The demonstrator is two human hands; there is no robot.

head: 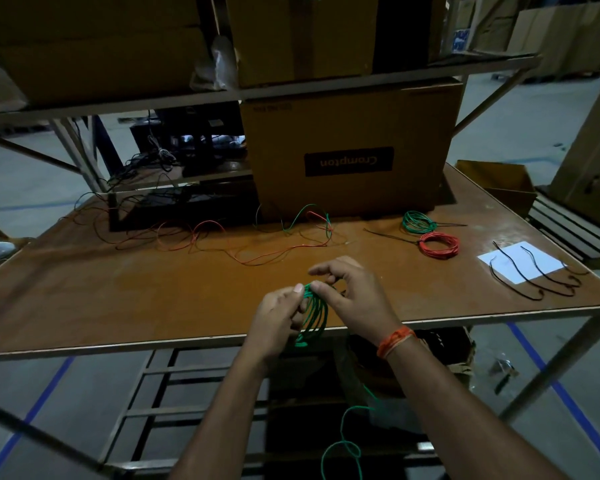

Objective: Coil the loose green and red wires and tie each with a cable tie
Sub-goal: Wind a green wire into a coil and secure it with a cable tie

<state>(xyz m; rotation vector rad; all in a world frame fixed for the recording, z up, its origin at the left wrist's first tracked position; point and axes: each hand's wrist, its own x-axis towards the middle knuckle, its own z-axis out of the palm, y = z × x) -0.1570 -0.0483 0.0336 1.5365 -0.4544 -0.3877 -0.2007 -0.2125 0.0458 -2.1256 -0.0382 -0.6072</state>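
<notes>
Views: one, head-worn, wide-angle.
Position: above the near edge of the table [118, 299], close over both hands.
Facing: forward and down, across the tabletop to the box [354, 147] and shelf [222, 95] behind.
Coverage: forearms at bottom, floor visible below and at both sides.
Shared area: none, single view.

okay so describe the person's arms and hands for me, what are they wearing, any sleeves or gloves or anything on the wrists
Both forearms are bare as far as the frame shows: no sleeves, no gloves. The right hand has an orange thread band wound round the wrist in several strands. The left hand and its wrist show nothing worn: no watch or band. No rings can be made out on either hand in this dim light.
</notes>
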